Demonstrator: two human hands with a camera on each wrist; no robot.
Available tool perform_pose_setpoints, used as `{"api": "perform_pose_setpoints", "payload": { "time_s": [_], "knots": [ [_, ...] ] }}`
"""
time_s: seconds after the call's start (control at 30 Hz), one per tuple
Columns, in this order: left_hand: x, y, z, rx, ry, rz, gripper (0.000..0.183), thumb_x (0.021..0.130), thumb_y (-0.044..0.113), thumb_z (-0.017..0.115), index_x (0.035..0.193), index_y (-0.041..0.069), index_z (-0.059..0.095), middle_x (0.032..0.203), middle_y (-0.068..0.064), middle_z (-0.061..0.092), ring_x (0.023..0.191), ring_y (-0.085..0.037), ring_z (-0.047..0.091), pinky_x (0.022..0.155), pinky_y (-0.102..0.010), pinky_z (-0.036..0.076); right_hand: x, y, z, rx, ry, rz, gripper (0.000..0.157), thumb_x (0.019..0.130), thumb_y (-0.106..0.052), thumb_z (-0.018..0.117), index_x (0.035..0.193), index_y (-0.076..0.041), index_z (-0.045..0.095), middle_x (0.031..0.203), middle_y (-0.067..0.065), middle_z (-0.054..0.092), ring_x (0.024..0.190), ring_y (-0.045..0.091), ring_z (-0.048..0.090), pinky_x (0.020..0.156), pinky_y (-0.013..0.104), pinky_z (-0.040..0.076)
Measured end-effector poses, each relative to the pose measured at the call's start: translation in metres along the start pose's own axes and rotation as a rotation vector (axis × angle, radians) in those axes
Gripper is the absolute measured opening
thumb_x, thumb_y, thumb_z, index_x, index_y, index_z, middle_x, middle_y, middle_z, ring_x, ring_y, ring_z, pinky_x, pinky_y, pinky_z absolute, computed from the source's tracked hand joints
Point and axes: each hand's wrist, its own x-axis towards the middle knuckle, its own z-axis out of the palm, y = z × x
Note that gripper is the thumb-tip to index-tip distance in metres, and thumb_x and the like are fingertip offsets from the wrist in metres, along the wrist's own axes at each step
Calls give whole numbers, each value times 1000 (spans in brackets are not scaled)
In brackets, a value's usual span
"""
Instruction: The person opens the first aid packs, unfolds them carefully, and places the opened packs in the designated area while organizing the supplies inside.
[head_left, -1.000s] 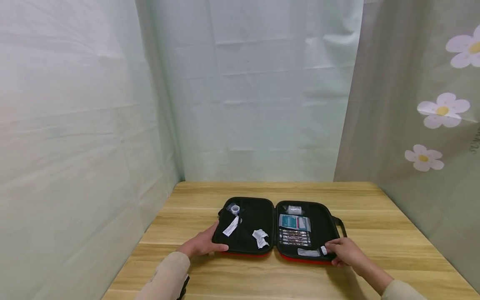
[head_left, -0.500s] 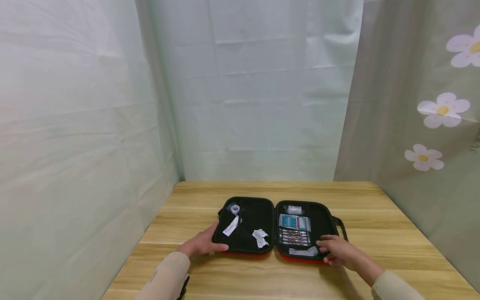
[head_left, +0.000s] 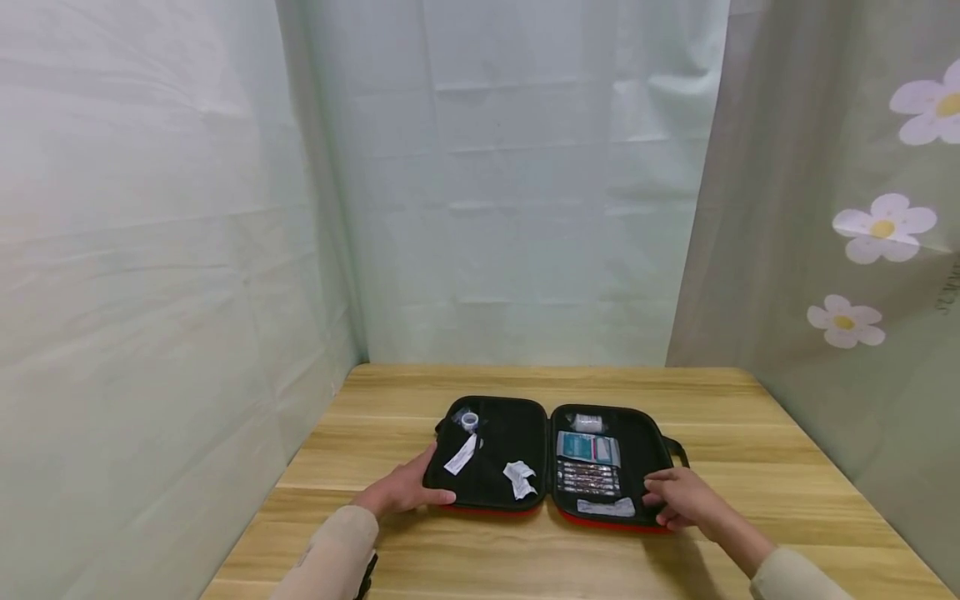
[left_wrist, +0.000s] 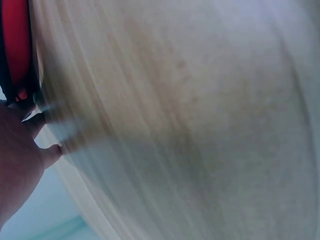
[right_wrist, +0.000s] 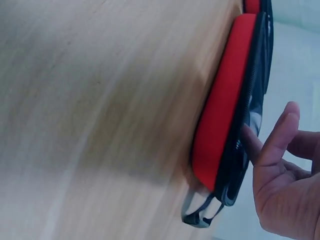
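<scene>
A red-and-black zip case [head_left: 513,429] lies unfolded on the wooden table. My left hand [head_left: 405,487] rests against its left front corner, thumb along the front edge; the left wrist view catches the fingers spread beside the red shell [left_wrist: 16,40]. At the right front corner hovers my right hand [head_left: 684,500], fingers loosely bent and holding nothing. Just left of those fingertips, a flat whitish packet [head_left: 606,507] lies along the front of the right half. Above it sit a row of dark slim sticks [head_left: 588,477], a teal-and-white packet [head_left: 588,447] and a white wrapped roll [head_left: 588,423].
The left half carries a small white tape roll [head_left: 469,421], a white printed strip [head_left: 461,455] and a torn white packet [head_left: 519,478]. A carry handle [head_left: 678,452] sticks out on the right. Pale curtains [head_left: 517,208] stand behind the table [head_left: 525,558].
My right hand has let go of the whitish packet's end, which it pinched a second ago. The packet lies slightly further left. The right hand has drawn back slightly right; the left hand stays put.
</scene>
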Motion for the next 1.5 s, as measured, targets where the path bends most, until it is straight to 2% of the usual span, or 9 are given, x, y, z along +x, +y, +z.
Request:
{"api": "perform_pose_setpoints", "payload": {
  "time_s": [0.27,0.47,0.7,0.87,1.0,1.1,1.17,1.37,1.5],
  "knots": [
    [3,-5,1,16,11,21,110,80,49,80,158,4,17,156,-23,32,138,-44,35,111,-58,28,0,-10,-15,10,73,-89,41,103,-11,48,134,16,48,110,25,67,70,21,64,64,36,58],
    [4,-5,0,13,5,14,112,79,50,81,158,2,18,155,-24,32,138,-43,35,111,-58,28,6,-16,-22,-125,173,-194,43,101,-17,56,134,11,53,113,25,65,84,24,66,67,36,57],
    [3,-5,-4,85,-8,47,109,81,51,78,155,-4,21,153,-26,35,139,-42,34,111,-65,18,14,-19,-32,-359,236,-327,56,100,-30,61,134,14,51,128,33,57,113,45,58,92,55,49],
    [2,-6,-12,79,14,85,97,81,47,79,153,1,32,147,-22,46,132,-41,43,108,-63,28,20,-17,-41,-434,225,-339,73,96,-39,64,138,17,43,137,37,48,121,53,49,97,61,43],
    [0,-11,-21,76,30,39,95,82,50,77,150,-2,36,142,-25,49,131,-44,44,106,-59,34,25,-9,-45,-484,211,-338,85,91,-45,70,140,17,40,139,39,43,124,56,44,98,65,39],
    [0,-12,-29,70,37,6,100,84,52,75,150,-8,31,143,-30,46,133,-46,42,108,-59,32,31,1,-42,-530,205,-346,93,85,-48,75,140,17,40,138,41,42,124,56,43,99,66,37],
    [1,-11,-35,63,47,12,100,85,52,74,150,-9,28,145,-33,41,134,-47,39,109,-59,30,33,8,-39,-548,197,-355,97,81,-48,79,139,19,39,136,43,41,123,58,43,99,66,38],
    [13,-7,-46,68,120,71,96,89,49,71,150,-10,28,151,-33,33,139,-48,31,112,-59,26,31,21,-27,-559,147,-315,109,74,-49,84,143,18,33,141,45,33,128,61,35,100,69,34],
    [22,3,-51,60,159,115,92,90,47,70,151,-9,29,152,-31,33,140,-48,30,112,-60,25,27,23,-23,-563,128,-313,114,72,-50,85,143,20,31,142,45,30,129,61,32,101,69,32]
  ]
}}
